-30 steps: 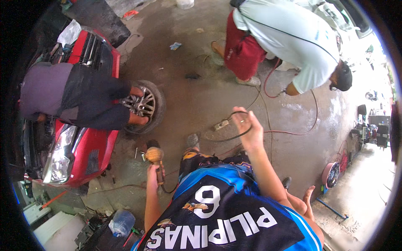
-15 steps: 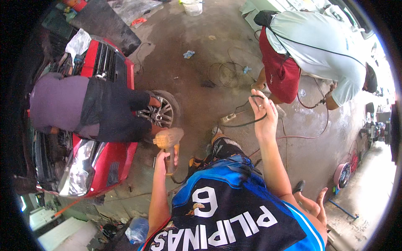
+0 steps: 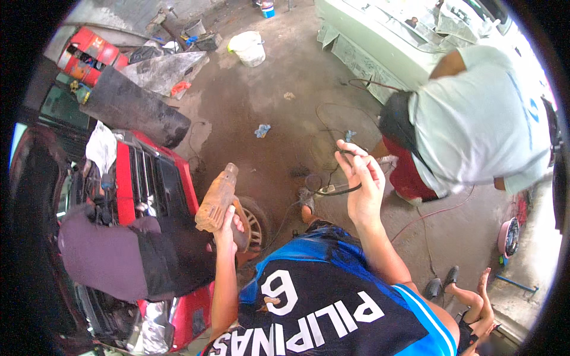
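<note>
My left hand (image 3: 226, 230) is wrapped round the handle of a worn, orange-brown heat gun (image 3: 216, 199). Its nozzle points away from me and slightly right. Looped from my raised right hand (image 3: 364, 185) is a black cord (image 3: 339, 191), pinched between thumb and fingers. Part of the cord hangs down toward my feet. Just beyond the heat gun's handle stands a wheel (image 3: 255, 225) with a silver rim, partly hidden by it.
At left, a person in purple (image 3: 104, 255) bends over a red car's open front (image 3: 190, 308). A person in a pale shirt (image 3: 481, 118) stoops at right, near a pale green vehicle body (image 3: 380, 53). Cables (image 3: 409, 222) cross the floor; a white bucket (image 3: 247, 50) stands far off.
The heat gun has swung from pointing right to pointing away from me. My view has shifted, and the person in the pale shirt appears farther right. Both hands keep their hold.
</note>
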A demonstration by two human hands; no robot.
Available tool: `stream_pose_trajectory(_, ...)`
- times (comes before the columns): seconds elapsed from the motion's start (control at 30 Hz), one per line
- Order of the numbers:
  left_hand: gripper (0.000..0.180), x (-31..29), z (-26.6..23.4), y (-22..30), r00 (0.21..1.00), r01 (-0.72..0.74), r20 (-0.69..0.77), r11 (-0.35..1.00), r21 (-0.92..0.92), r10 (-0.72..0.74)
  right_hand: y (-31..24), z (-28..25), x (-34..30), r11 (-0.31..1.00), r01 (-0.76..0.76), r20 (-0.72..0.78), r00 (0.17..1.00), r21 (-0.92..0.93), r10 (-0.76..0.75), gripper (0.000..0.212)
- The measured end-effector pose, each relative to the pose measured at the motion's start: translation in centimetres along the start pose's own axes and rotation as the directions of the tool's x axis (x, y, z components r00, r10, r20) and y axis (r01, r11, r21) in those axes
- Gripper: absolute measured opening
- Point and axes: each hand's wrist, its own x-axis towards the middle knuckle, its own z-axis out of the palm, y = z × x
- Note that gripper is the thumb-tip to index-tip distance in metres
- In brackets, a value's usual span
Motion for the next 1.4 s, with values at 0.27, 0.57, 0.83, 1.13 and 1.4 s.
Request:
stream_pose_trajectory(0.27,0.018,14.3,4.3,5.9,0.957,-0.29,0.03,0.955,0.062,0.289,3.5,5.2,12.2,0.981,0.075,0.056,0.996,-0.18,-0.066,0.021)
stream_pose_trajectory(0.57,0.015,33.4,10.7,13.8,0.99,-0.01,0.139,0.995,-0.097,0.024,8.2,4.3,28.4,0.962,0.02,-0.098,0.994,-0.274,-0.049,0.02)
stream_pose_trajectory(0.83,0.016,54.0,19.4,21.7,0.974,0.091,0.21,0.995,-0.039,-0.081,13.4,5.2,40.6,0.932,0.026,-0.351,0.922,-0.36,-0.161,0.019)
stream_pose_trajectory(1.13,0.018,69.1,25.6,31.3,0.964,0.064,0.252,0.995,0.082,-0.083,19.3,6.6,50.0,0.932,-0.014,-0.601,0.768,-0.361,-0.221,0.013)
stream_pose_trajectory(1.4,0.017,76.6,30.7,32.6,0.944,0.123,0.303,0.992,0.042,-0.13,23.7,5.6,54.9,0.933,-0.086,-0.731,0.648,-0.349,-0.214,0.014)
